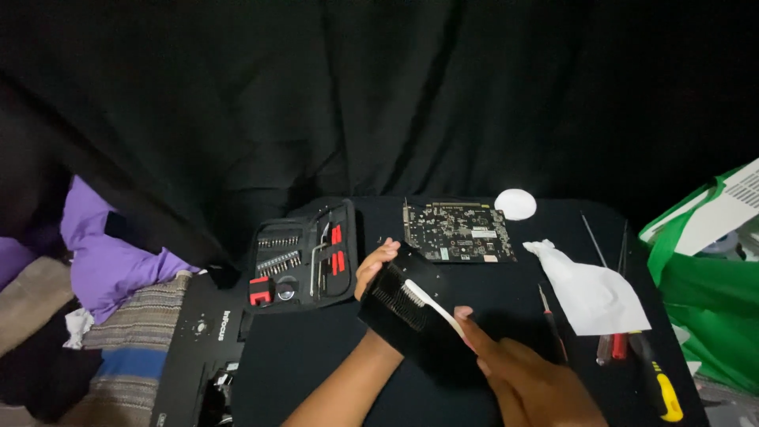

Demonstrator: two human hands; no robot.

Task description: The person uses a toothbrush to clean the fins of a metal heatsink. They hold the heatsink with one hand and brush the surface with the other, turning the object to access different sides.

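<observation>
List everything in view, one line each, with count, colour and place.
heatsink: one, black, finned, held over the table's middle
toothbrush: one, white, bristles on the heatsink fins
circuit board: one, dark, far middle of the table
tool kit: one, black with red parts, open, left of the board
round pad: one, white, right of the board
tissue: one, white, right side
screwdrivers: several, red and yellow handles, right edge
bag: one, green, far right
cloth: one, purple, far left
left hand: holds the heatsink
right hand: holds the toothbrush
</observation>
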